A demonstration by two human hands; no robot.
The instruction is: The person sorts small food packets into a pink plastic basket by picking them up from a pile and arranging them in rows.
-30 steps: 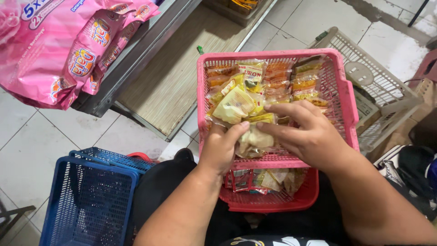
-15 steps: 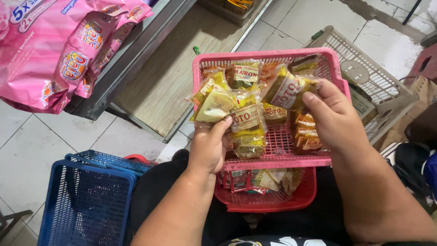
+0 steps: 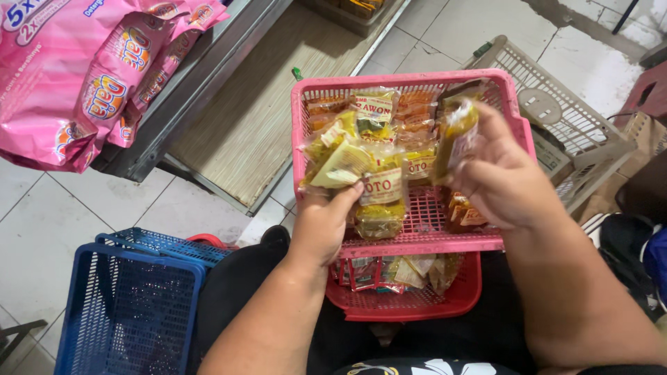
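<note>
While we are sitting with the baskets on our lap, we are holding up two bunches of seasoning packets that, a second ago, were lying bunched together under both hands near the front of the pink basket. Since then we have been pulling them apart: our left hand has stayed at the front left, and our right hand has moved out to the right side, which reads as the heap being sorted into separate groups.

Nearest to us, the red basket is sitting under the pink one, with a few clear packets lying in it. Our left hand is closing, thumb up, around a fanned bunch of yellow packets whose lower ends are hanging down onto the pink mesh. Our right hand is curling its fingers and thumb around a single yellow-green packet, lifted upright above the basket's right half. More orange packets are lying along the back wall of the pink basket.

Off to our left, a blue basket is resting on the tiled floor. Farther out, a beige basket is tilting behind the pink one, and pink bags are hanging over a metal shelf edge.
</note>
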